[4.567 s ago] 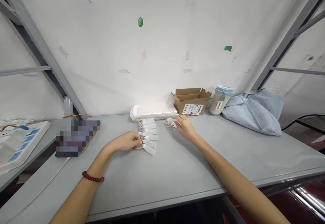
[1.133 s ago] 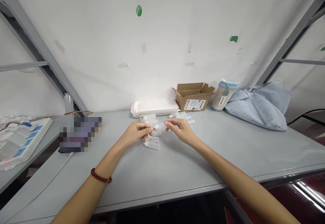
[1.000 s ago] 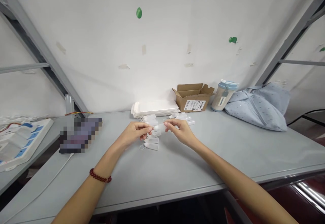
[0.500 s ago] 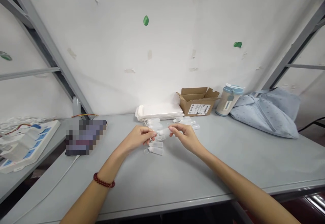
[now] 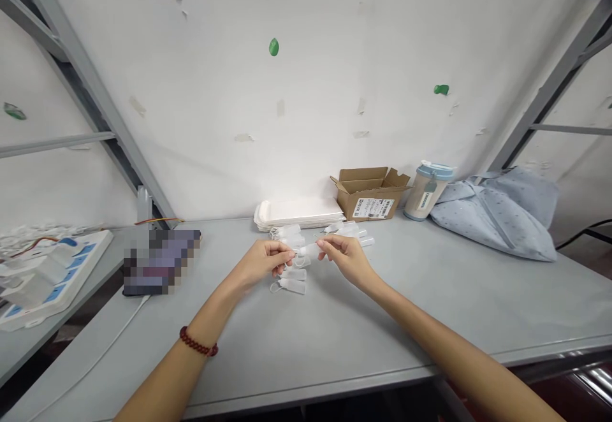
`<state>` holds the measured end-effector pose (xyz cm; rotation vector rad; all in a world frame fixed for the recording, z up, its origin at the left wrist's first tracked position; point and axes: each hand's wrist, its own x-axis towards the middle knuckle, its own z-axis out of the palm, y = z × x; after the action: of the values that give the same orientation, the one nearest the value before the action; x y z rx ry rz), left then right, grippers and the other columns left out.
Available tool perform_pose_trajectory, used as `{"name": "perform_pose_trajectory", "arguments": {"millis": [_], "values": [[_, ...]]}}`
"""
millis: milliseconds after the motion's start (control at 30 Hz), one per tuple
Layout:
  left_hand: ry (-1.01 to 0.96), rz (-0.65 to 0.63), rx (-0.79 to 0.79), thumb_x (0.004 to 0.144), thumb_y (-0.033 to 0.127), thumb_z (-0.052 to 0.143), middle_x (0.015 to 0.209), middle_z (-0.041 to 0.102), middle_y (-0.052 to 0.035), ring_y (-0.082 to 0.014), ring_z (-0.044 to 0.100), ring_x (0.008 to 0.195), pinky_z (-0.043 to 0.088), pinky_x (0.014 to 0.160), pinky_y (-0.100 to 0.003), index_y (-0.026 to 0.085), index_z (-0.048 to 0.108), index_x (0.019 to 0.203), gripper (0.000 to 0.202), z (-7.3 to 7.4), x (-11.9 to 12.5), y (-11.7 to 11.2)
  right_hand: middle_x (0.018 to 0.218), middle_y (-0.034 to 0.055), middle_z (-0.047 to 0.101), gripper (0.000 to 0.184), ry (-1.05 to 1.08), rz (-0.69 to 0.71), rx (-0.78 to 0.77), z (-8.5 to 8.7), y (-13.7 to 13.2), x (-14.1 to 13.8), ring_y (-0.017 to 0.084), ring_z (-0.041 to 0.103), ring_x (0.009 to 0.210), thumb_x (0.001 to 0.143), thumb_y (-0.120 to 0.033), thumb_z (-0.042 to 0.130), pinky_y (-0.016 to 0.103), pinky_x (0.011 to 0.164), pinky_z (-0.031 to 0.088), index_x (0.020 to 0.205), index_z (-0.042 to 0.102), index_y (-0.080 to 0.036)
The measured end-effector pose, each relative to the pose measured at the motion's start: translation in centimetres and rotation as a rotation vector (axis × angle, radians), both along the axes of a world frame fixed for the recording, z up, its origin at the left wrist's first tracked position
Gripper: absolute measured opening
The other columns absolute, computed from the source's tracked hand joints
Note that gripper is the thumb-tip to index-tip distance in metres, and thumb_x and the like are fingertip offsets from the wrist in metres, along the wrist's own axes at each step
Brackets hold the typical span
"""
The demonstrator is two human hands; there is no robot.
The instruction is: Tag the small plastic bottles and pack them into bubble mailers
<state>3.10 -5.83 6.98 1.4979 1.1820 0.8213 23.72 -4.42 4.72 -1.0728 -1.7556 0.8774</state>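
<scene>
Between my two hands is a small translucent plastic tube with a white end [image 5: 308, 251], held level above the table. My left hand [image 5: 262, 261] pinches its left end between thumb and forefinger. The tube's right end is in the fingertips of my right hand [image 5: 345, 257]. Several similar tubes with thin loops [image 5: 292, 285] lie in a column under and beside my left hand. More tubes [image 5: 348, 228] lie behind my right hand, which partly covers them.
Against the wall is a stack of white flat packs [image 5: 301, 210], beside an open cardboard box [image 5: 371, 196]. Rightward stand a lidded cup [image 5: 427, 192] and a light blue cloth bag [image 5: 492, 221]. At left lie a blurred phone-like device [image 5: 162, 262], its white cable [image 5: 95, 358] and a power strip [image 5: 62, 282].
The view has shifted slightly. Both hands keep nearly the same place and the same hold on the tube.
</scene>
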Motion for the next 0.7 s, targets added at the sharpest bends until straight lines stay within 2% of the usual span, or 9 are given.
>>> {"name": "perform_pose_trajectory", "arguments": {"millis": [233,467,700], "values": [[-0.030,-0.013,-0.014,0.071,0.036,0.062,0.056,0.051,0.0014,-0.0083,0.042,0.050,0.034,0.051,-0.023,0.013,0.060,0.063,0.025,-0.17,0.09,-0.15,0.063,0.0010,0.062,0.031,-0.058,0.032,0.017,-0.51,0.10,0.04,0.012,0.049,0.057,0.086,-0.039,0.046,0.023,0.053,0.035,0.071,0.063,-0.016],[-0.060,-0.022,-0.056,0.070,0.036,0.061,0.049,0.046,0.0024,-0.0085,0.039,0.048,0.032,0.050,-0.024,0.014,0.057,0.057,0.026,-0.26,0.09,-0.07,0.061,0.0007,0.062,0.031,-0.072,0.034,0.011,-0.27,-0.34,-0.15,0.012,0.050,0.057,0.085,-0.038,0.047,0.023,0.052,0.034,0.068,0.062,-0.017],[-0.126,0.008,-0.079,0.069,0.032,0.064,0.057,0.053,0.0012,-0.0068,0.040,0.049,0.032,0.051,-0.023,0.013,0.059,0.059,0.022,-0.92,-0.21,0.27,0.059,0.0009,0.062,0.035,-0.062,0.052,0.001,-0.28,-0.70,-0.39,0.011,0.047,0.055,0.086,-0.038,0.047,0.023,0.053,0.034,0.061,0.060,-0.017]]}}
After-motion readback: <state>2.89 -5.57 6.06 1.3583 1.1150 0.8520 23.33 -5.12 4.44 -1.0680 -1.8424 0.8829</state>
